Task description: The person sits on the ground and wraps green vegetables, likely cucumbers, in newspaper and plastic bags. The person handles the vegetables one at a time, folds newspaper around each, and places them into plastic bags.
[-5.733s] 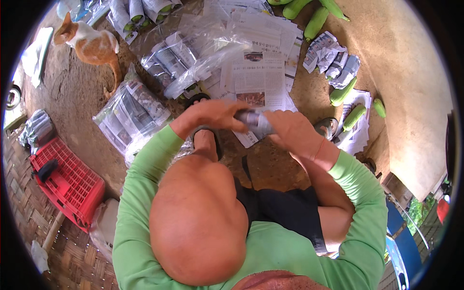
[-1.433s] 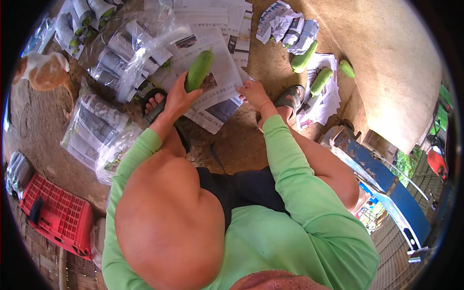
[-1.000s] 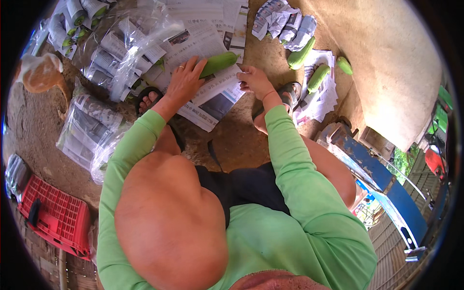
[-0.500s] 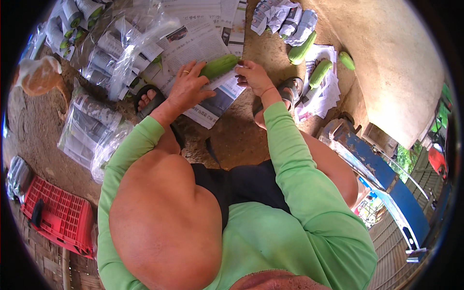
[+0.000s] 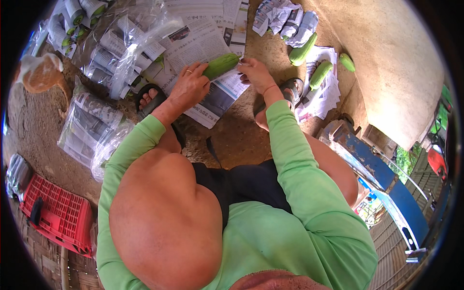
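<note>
A green cucumber [image 5: 221, 66] lies on a small sheet of printed newspaper [image 5: 223, 96] in front of me, its far end pointing right. My left hand [image 5: 189, 88], with a ring on one finger, is closed at the cucumber's left end; its fingertips are partly hidden. On the other side my right hand [image 5: 256, 76] pinches the edge of the sheet beside the cucumber's right end. Larger newspaper pages [image 5: 198, 41] spread beneath and beyond. My sandalled feet flank the sheet.
Two cucumbers [image 5: 303, 50] [image 5: 320, 75] lie at the right, one on a newspaper stack [image 5: 316, 104]; a smaller cucumber [image 5: 346, 62] is beyond. Paper-wrapped cucumbers [image 5: 303, 29] sit at the back. Plastic bags [image 5: 92, 126] hold wrapped ones at left, near an animal [image 5: 41, 75] and red crate [image 5: 58, 212].
My left thumb has drawn in toward the fingers at the cucumber's end. The right hand has shifted slightly, its fingers now pinching the sheet's edge.
</note>
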Demonstrator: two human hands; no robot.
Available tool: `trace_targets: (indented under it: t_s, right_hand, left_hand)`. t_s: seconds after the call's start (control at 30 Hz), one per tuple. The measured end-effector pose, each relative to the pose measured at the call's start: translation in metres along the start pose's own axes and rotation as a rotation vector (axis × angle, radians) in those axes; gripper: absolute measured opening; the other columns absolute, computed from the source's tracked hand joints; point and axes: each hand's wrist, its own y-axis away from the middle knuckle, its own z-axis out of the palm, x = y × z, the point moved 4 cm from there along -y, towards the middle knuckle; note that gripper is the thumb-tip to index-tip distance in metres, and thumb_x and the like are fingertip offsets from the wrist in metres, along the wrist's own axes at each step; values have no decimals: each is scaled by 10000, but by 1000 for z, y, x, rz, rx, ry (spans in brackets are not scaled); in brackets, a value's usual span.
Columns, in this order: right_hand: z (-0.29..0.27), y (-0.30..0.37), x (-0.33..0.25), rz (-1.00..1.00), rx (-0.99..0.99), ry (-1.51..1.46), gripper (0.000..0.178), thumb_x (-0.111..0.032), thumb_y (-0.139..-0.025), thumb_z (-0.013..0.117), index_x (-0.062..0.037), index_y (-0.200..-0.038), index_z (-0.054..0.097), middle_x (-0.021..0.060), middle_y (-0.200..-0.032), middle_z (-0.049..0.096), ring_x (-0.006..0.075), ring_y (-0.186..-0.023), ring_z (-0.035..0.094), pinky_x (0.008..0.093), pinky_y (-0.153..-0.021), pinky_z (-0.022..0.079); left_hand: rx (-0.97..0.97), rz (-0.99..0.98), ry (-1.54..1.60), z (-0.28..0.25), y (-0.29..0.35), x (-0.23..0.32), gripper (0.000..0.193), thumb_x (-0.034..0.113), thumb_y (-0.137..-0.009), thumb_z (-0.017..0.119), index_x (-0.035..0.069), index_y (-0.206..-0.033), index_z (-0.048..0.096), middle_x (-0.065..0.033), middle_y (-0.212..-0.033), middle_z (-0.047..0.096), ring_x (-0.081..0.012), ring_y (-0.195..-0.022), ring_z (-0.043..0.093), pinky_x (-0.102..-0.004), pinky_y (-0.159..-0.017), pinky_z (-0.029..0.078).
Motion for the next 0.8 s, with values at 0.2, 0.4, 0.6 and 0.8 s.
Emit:
trace_targets:
  t_s: [0.2, 0.4, 0.6, 0.8]
  right_hand:
    - [18, 18, -70, -930, 165, 1023, 321, -324, -838, 774, -114, -1079, 745, 123, -1025, 716, 307, -976, 685, 422, -835, 552]
    - [81, 26, -54, -1188, 39, 1441, 138, -211, -853, 715, -160, -981, 719, 45, -994, 662, 303, -989, 632, 455, -838, 508]
    - [70, 12, -56, -1132, -32, 1279, 67, -179, -877, 702, -168, -943, 704, 37, -953, 640, 285, -982, 630, 466, -812, 500]
    - [79, -7, -75, -1163, 13, 1293, 86, -190, -906, 694, -162, -987, 692, 36, -951, 635, 299, -963, 640, 429, -777, 508]
  left_hand:
    - [46, -182, 294, 4, 2, -18, 169, 140, -902, 727, -15, -958, 761, -218, -1299, 663, -432, -1147, 639, -487, -995, 514]
    - [14, -176, 290, 2, 0, -21, 208, 158, -916, 733, -16, -1028, 754, -220, -1297, 661, -426, -1153, 639, -475, -988, 516]
    - [31, -624, 957, -3, 14, -49, 446, 132, -955, 633, 18, -1383, 580, -178, -1346, 667, -285, -1269, 606, -389, -1089, 453]
    - [149, -743, 1065, -15, 31, -84, 471, 251, -1009, 587, -17, -1396, 571, -141, -1291, 687, -223, -1242, 593, -325, -1077, 437]
